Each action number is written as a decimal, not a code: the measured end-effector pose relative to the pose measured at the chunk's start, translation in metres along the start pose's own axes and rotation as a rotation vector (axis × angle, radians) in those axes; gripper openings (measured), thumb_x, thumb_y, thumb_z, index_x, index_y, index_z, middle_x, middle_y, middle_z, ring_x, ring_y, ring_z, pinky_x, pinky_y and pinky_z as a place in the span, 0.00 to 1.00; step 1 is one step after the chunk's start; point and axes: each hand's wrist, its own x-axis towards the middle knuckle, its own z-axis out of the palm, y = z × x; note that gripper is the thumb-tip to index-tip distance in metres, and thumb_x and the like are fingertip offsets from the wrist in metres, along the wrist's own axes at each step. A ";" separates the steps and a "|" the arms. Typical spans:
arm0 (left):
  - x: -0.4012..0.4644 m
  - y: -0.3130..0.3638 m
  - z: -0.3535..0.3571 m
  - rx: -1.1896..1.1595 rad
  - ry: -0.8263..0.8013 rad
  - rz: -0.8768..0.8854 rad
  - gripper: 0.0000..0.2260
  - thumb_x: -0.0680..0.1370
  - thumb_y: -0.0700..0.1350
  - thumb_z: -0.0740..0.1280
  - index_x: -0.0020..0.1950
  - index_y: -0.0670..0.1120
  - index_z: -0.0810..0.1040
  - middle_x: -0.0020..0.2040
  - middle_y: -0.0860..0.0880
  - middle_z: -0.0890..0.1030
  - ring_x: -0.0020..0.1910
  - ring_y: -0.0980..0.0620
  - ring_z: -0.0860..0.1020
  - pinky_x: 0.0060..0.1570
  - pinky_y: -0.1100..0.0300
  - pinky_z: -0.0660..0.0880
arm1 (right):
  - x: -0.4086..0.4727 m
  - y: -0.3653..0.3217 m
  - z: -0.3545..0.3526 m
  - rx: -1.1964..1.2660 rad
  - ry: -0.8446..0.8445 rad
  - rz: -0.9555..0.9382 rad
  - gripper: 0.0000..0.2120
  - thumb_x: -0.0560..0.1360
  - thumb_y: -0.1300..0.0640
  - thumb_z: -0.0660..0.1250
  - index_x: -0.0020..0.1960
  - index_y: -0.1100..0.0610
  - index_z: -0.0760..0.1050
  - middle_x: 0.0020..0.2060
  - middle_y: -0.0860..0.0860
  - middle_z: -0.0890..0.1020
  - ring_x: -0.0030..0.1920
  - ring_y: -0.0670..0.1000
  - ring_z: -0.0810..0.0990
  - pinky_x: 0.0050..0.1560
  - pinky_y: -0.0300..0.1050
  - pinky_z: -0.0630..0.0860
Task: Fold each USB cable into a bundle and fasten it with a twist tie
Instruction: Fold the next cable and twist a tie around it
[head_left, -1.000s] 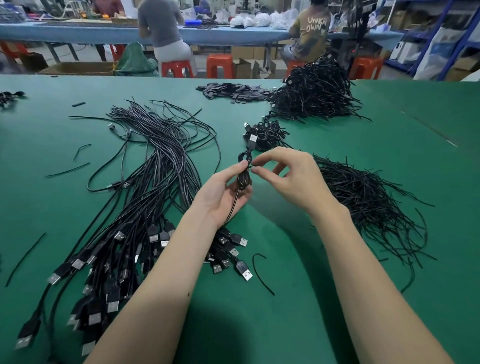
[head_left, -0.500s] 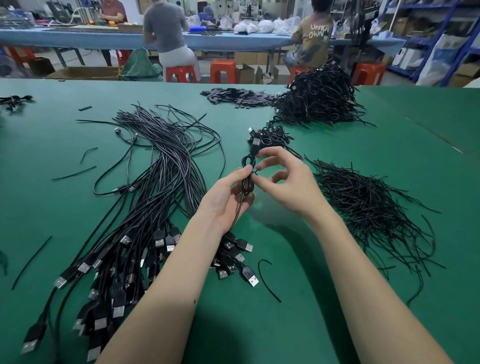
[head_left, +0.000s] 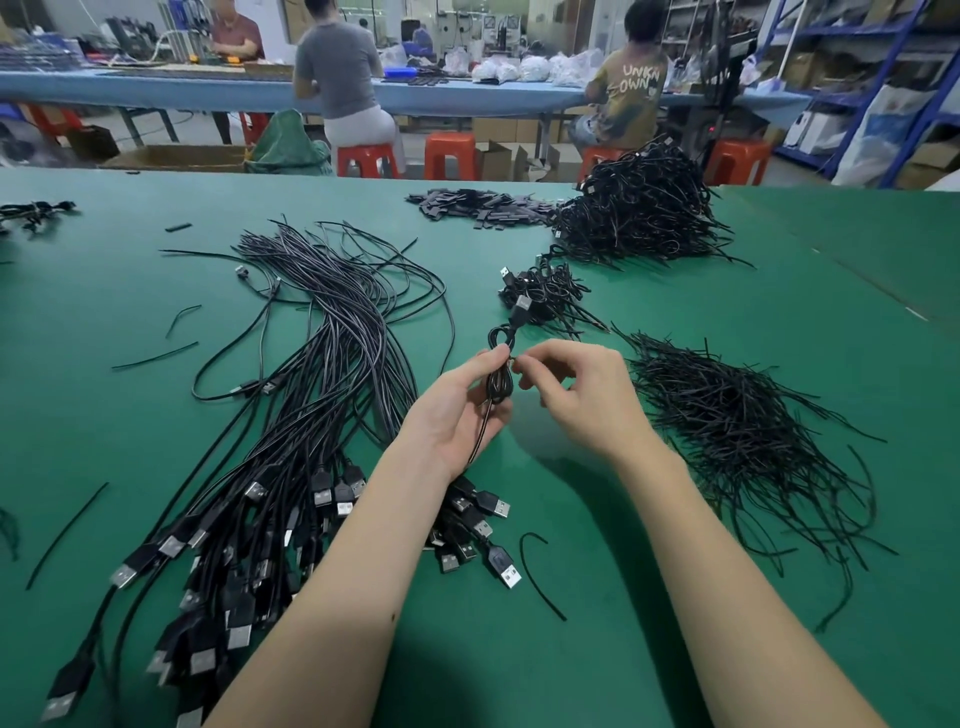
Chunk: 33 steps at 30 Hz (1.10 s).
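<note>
My left hand (head_left: 457, 410) grips a folded black USB cable bundle (head_left: 500, 382) upright above the green table, its plug (head_left: 521, 306) sticking out at the top. My right hand (head_left: 582, 400) pinches a thin black twist tie at the bundle's waist, just right of my left thumb; the tie itself is mostly hidden by my fingertips. A big sheaf of loose black USB cables (head_left: 291, 467) lies to the left, plugs toward me. A heap of twist ties (head_left: 737, 431) lies to the right.
A small pile of tied bundles (head_left: 545, 293) sits just beyond my hands, a larger one (head_left: 639, 208) behind it. Flat black pieces (head_left: 478, 202) lie at the far edge. Stray ties (head_left: 535, 571) dot the green table (head_left: 571, 649). People sit at a far bench.
My right fingers have closed in from an open pinch onto the tie at the bundle's waist. Both hands and the bundle stay in nearly the same spot.
</note>
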 end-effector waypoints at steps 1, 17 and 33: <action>-0.001 0.000 0.000 0.011 -0.011 0.004 0.08 0.77 0.43 0.72 0.53 0.44 0.76 0.37 0.48 0.78 0.33 0.54 0.73 0.34 0.65 0.72 | 0.001 -0.002 0.000 0.161 -0.054 0.136 0.11 0.80 0.56 0.69 0.41 0.54 0.83 0.30 0.42 0.82 0.28 0.41 0.76 0.32 0.31 0.70; 0.001 -0.001 -0.001 -0.031 0.018 -0.007 0.14 0.65 0.44 0.78 0.46 0.42 0.80 0.35 0.46 0.77 0.34 0.53 0.74 0.29 0.63 0.74 | -0.009 0.006 -0.007 -0.158 0.061 -0.075 0.09 0.72 0.50 0.77 0.50 0.44 0.79 0.45 0.38 0.82 0.35 0.44 0.79 0.44 0.47 0.80; 0.000 -0.005 0.006 0.186 0.095 0.209 0.07 0.71 0.43 0.75 0.42 0.50 0.78 0.37 0.51 0.81 0.34 0.56 0.77 0.37 0.61 0.70 | 0.003 -0.006 0.005 1.105 -0.055 0.954 0.07 0.76 0.59 0.71 0.40 0.57 0.78 0.32 0.48 0.80 0.23 0.42 0.67 0.18 0.31 0.57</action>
